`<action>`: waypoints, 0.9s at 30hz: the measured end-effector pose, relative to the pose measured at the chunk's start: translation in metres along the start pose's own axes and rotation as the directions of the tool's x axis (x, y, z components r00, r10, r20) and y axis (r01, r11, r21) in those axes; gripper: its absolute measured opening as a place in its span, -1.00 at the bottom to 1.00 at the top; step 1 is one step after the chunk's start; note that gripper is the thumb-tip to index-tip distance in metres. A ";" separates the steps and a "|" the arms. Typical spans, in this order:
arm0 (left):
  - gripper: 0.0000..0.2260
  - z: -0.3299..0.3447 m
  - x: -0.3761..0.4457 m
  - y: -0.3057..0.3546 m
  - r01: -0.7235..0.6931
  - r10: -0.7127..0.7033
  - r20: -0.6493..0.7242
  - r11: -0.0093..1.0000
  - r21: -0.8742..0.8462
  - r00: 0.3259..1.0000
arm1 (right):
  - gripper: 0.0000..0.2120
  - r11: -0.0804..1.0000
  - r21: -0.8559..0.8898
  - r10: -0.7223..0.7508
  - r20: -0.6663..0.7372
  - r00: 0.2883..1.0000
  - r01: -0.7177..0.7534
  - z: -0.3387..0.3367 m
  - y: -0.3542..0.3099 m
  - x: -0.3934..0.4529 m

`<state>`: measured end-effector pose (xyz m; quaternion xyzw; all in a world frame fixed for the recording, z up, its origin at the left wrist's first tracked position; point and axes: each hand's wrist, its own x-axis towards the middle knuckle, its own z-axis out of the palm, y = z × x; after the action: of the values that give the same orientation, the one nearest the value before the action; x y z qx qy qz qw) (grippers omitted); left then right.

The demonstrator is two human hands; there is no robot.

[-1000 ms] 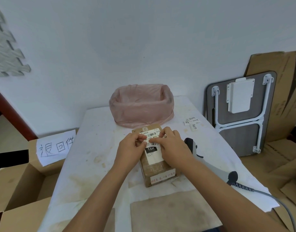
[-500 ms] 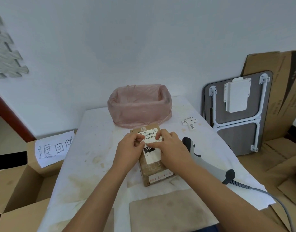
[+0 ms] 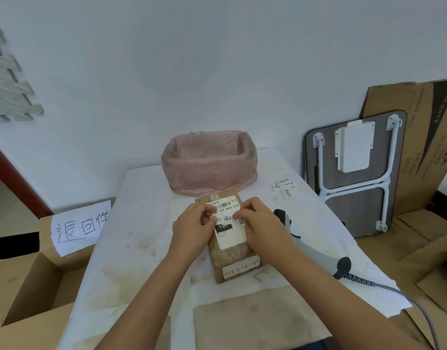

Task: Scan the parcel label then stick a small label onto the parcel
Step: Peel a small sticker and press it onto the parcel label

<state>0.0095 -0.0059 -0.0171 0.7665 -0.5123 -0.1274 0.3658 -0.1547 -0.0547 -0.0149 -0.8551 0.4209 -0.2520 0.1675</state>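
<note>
Two hands meet over the parcel (image 3: 227, 238), a brown carton lying near the middle of the white-covered table (image 3: 146, 223), its long axis running away from the person toward the pink-lined bin (image 3: 209, 162) just behind its far end. The left hand (image 3: 192, 228) rests on the parcel's left edge, fingertips pinched together on the left end of the small label (image 3: 228, 218), a little handwritten slip. The right hand (image 3: 261, 223) presses that slip's right end, fingers flat and closed on it. The slip lies crosswise on the parcel, across the printed shipping label (image 3: 228, 223), below the barcode. Both hands are equally near, so smoothing outward from the slip's middle seems the next need. The scanner (image 3: 315, 248) lies just right of the parcel, untouched, with spare slips (image 3: 284, 186) beyond it.
</note>
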 end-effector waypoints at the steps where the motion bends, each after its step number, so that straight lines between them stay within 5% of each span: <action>1: -0.84 0.000 0.000 0.000 0.004 -0.004 0.002 1.000 0.000 1.000 | -0.65 1.000 -0.007 -0.005 0.007 1.000 0.005 0.000 0.000 -0.001; 16: -0.86 0.003 0.010 -0.003 -0.042 0.038 0.042 0.994 0.102 0.998 | -0.51 0.960 -0.227 -0.157 0.057 0.986 0.166 -0.004 -0.008 -0.003; 27: -0.86 0.004 0.007 -0.008 -0.081 0.078 0.042 0.993 0.082 0.996 | -0.61 0.990 -0.140 0.011 0.128 0.992 0.007 -0.010 -0.004 -0.005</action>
<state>0.0160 -0.0116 -0.0239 0.7577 -0.5541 -0.1058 0.3282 -0.1603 -0.0492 -0.0058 -0.8789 0.4267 -0.1659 0.1340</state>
